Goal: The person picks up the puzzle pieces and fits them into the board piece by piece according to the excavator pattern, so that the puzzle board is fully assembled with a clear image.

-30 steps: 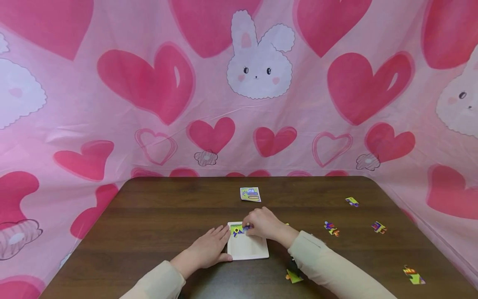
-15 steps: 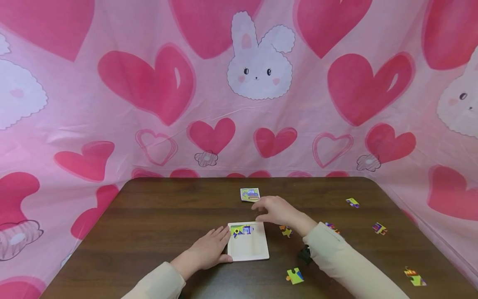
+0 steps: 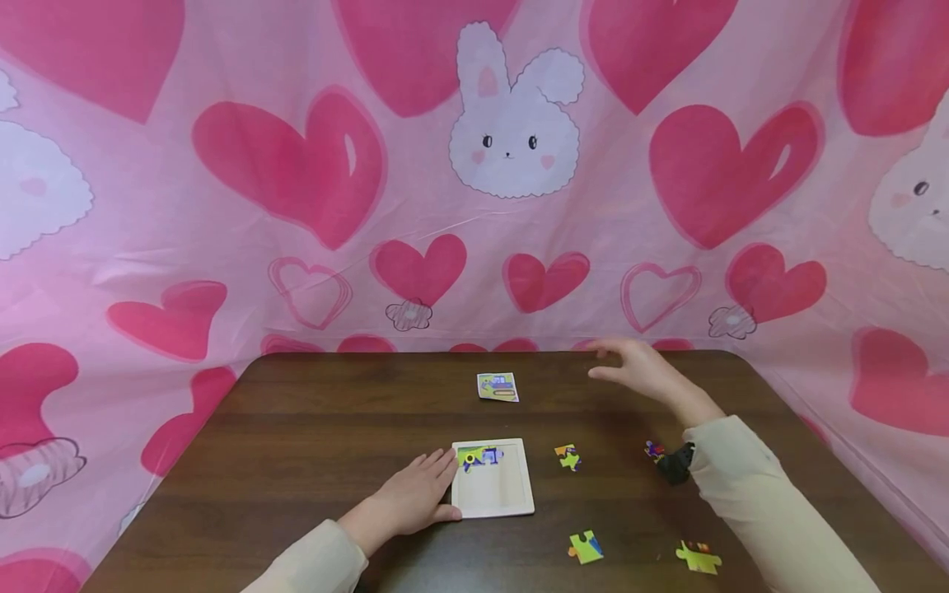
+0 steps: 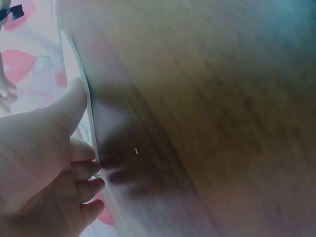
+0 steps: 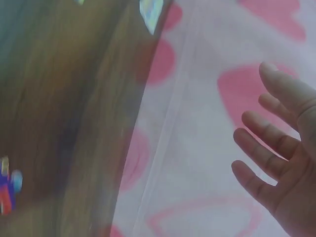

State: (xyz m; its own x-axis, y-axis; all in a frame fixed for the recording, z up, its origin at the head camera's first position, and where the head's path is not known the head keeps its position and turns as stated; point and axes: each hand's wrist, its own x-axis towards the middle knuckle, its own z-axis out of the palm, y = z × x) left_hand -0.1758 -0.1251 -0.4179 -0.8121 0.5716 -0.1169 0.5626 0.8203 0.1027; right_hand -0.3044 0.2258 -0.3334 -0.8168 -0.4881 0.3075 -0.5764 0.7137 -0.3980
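My left hand (image 3: 411, 492) rests against the left side of a square white puzzle tray (image 3: 493, 512), its fingers stretched out along the edge and the thumb at the near corner. The left wrist view shows this hand (image 4: 47, 158) with its fingertips at the tray's thin edge. In the tray's upper left lie joined jigsaw pieces (image 3: 478, 458) in green, yellow and purple; the rest of its floor is bare. High over the back right of the table is my right hand (image 3: 639, 368), holding nothing. In the right wrist view its fingers (image 5: 264, 160) are spread and slightly bent.
A small picture card (image 3: 497, 387) of a purple vehicle lies behind the tray. Loose jigsaw pieces are to the right: one orange and green (image 3: 568, 457), one green (image 3: 586, 547), another yellow-green (image 3: 698, 557). A further piece (image 3: 653, 450) is partly covered by the dark wrist camera (image 3: 675, 465).
My right hand has let go of a purple jigsaw piece in the tray, risen and swung right and back. Its sleeve now hides pieces on the far right. The left hand stays put.
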